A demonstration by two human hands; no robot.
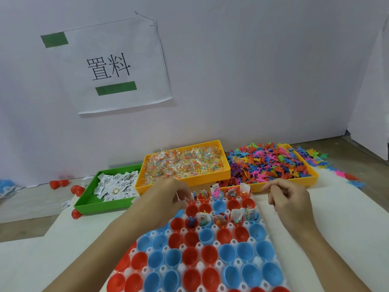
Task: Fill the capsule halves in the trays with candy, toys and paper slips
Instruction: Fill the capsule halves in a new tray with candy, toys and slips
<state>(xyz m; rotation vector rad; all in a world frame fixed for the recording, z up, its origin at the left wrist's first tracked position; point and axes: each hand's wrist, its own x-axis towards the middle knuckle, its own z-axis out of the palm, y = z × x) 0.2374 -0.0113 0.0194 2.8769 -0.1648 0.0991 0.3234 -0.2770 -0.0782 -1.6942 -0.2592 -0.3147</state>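
Observation:
A white capsule tray [212,243] holds several red [191,238] and blue [205,234] capsule halves. Filled halves [216,194] with candy, toys and slips stand in the far row and in another row [236,218] nearer me. My left hand [168,194] hovers over the tray's far left corner and pinches a small clear candy packet [181,197]. My right hand [289,199] hangs to the right of the far row with fingers curled; nothing shows in it. Behind are paper slips [115,184], candy packets [183,163] and plastic toys [267,163].
The slips lie in a green tray [101,205]; candy and toys fill two orange trays [190,181] [314,176]. Loose red capsule halves [60,183] [76,213] lie at the left, and spilled toys [315,157] at the right. A paper sign [109,66] hangs on the wall.

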